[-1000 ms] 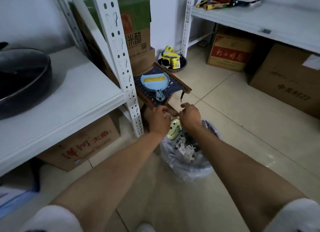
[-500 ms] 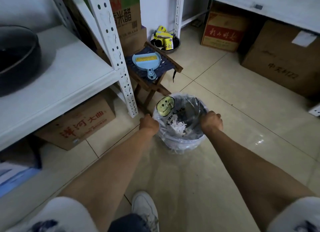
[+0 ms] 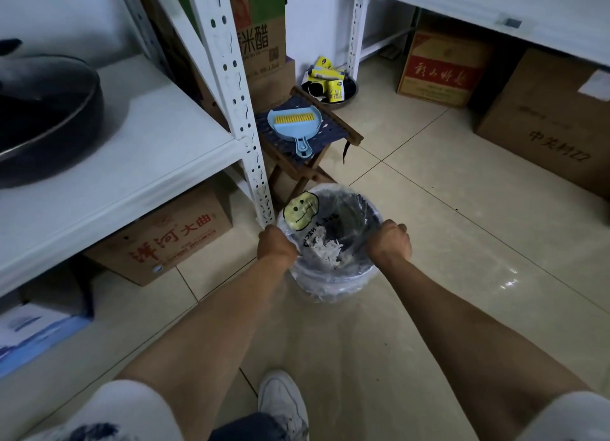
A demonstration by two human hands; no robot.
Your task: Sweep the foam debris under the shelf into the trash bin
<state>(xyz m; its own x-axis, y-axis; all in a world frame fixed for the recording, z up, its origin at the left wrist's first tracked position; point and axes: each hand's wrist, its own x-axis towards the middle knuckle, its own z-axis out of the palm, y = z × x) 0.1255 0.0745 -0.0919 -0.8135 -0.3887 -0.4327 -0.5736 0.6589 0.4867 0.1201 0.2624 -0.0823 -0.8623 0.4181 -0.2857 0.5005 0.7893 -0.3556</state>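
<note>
Both hands' fingers hidden at bin (image 3: 333, 285) rim

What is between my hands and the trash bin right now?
Nothing visible: the left hand and right hand both grip opposite sides of the trash bin rim, over its clear liner.

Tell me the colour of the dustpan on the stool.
Light blue dustpan, with a yellow brush lying in it; seen in the head view.

Head view looks steeply down, close above floor (image 3: 429, 242).
</note>
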